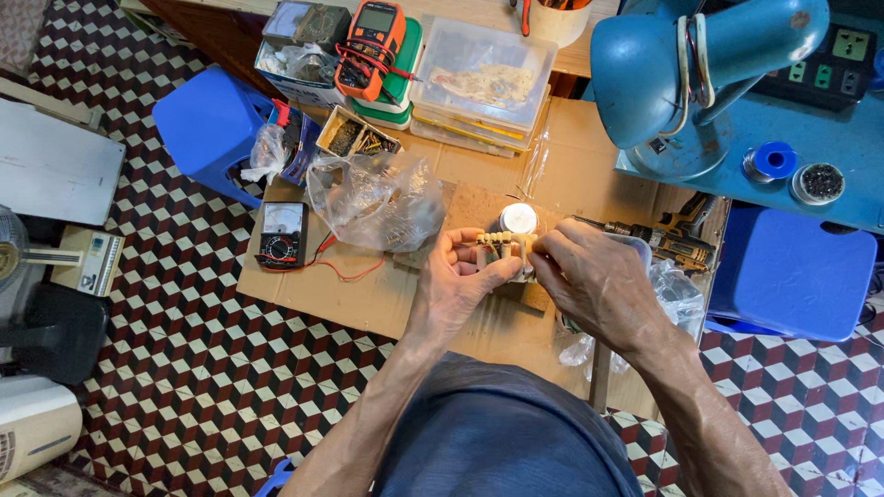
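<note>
My left hand (459, 281) and my right hand (594, 276) meet over a sheet of cardboard (368, 294) on the floor. Both pinch a small cream-coloured part with short prongs (505, 240), held between the fingertips. Just behind it stands a round metal cylinder with a shiny top (517, 219). What sits under the part is hidden by my fingers.
A clear plastic bag (378, 198) of parts lies left of my hands, an analog meter (282, 235) with red lead beyond it. A cordless drill (677, 241), two blue stools (792, 271) (210, 124), a blue lamp (672, 74), an orange multimeter (373, 46) and plastic boxes (483, 74) surround the cardboard.
</note>
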